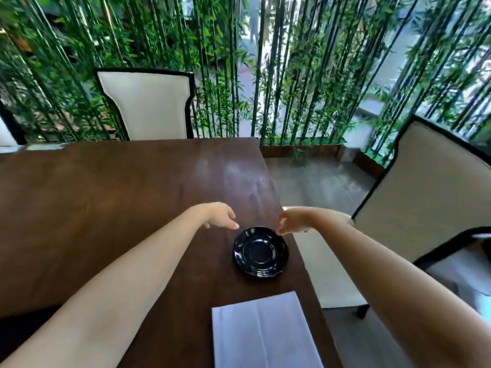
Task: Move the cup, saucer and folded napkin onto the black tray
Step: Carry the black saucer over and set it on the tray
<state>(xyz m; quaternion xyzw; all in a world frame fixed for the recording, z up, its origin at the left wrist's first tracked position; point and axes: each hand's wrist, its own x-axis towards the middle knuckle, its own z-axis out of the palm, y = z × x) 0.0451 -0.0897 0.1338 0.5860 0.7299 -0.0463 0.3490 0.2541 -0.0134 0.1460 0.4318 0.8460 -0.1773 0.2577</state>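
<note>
Napkin (265,333) nearest; saucer (260,252) between left hand (220,215) and right hand (293,221); both relaxed, empty.

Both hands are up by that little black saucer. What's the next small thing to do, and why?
Probably close both hands on the saucer by its rim and lift it. The left hand and right hand sit either side of its far edge, fingers loose, holding nothing. The saucer lies empty on the table, with the napkin nearer, untouched. No tray or cup shows.

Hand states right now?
Left hand: open, empty, near the glossy black round saucer.
Right hand: open, empty, near the same saucer.
</note>
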